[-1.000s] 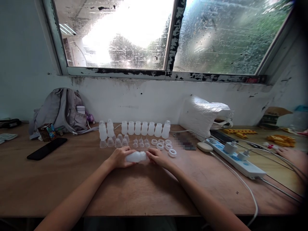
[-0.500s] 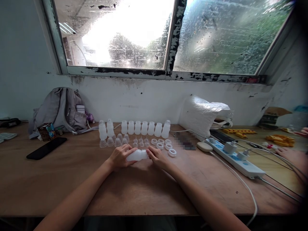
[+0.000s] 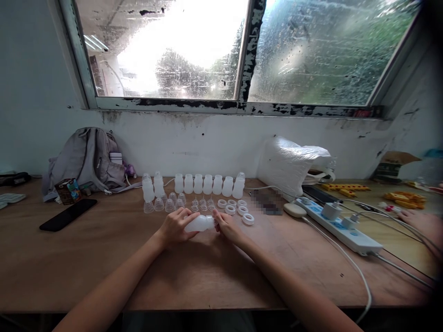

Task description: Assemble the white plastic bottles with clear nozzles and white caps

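Head view, centre of the frame: the left hand (image 3: 175, 227) is wrapped around the body of a small white bottle (image 3: 200, 223), holding it on its side just above the wooden table (image 3: 194, 276). The right hand (image 3: 227, 227) pinches at the bottle's neck end with thumb and fingers drawn together; whether a small part sits between those fingertips is hard to tell, as that spot is blurred.

Compared with a second ago, the bottle has risen slightly and its neck now tips a little upward toward the right of the frame, where it earlier lay nearly level. Both hands have edged up the frame, closer to the loose parts. The work at the neck looks to be under way rather than finished.

Just above the hands lie clear caps (image 3: 169, 205) and white rings (image 3: 248, 219), with a row of upright bottles (image 3: 207, 184) behind them. A black phone (image 3: 68, 214) lies at middle left, a power strip (image 3: 341, 228) at right, and another person's hand (image 3: 424, 224) shows at the right edge.
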`<state>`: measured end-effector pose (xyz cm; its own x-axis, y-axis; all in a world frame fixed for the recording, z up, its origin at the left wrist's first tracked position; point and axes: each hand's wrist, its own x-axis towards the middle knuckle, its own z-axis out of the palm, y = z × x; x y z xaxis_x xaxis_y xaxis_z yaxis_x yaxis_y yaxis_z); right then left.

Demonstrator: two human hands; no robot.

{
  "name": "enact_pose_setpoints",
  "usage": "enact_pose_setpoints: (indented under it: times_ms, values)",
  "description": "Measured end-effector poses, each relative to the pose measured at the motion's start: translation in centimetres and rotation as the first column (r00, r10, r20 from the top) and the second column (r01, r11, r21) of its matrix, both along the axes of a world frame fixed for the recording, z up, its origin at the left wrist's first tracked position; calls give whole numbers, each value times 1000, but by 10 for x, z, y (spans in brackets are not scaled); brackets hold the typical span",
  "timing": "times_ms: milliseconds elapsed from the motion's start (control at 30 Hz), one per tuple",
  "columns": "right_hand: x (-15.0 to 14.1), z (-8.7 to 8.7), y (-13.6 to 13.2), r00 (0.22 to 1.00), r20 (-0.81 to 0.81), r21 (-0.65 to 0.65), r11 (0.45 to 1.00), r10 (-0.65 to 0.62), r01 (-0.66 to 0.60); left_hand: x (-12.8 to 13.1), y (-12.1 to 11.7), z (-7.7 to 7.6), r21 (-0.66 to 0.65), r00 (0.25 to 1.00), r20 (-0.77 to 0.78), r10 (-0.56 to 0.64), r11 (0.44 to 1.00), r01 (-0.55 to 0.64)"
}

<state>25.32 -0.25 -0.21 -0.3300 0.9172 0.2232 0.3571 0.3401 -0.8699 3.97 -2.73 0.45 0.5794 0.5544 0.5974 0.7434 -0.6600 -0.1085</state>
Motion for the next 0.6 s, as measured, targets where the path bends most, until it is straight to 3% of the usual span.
enact_pose_setpoints:
  times_ms: [100, 233, 367, 467, 600]
  values:
    - [2, 5, -5, 996, 85, 268, 963, -18, -6, 4, -3, 2, -87, 999, 49, 23, 996, -18]
    - [2, 9, -11, 985, 131, 312, 939, 108, -145, 5, -5, 4, -128, 997, 49, 55, 991, -49]
    - [-2, 6, -10, 996, 8, 173, 981, 86, -86, 6, 0, 0, -143, 999, 22, 30, 989, -27]
    - [-7, 3, -7, 997, -76, -4, 1000, 28, -29, 9, 5, -3, -107, 1000, -9, 25, 994, -26]
    - [-10, 4, -6, 971, -237, -333, 940, -9, -72, 13, 4, -4, 7, 996, -53, 67, 998, -67]
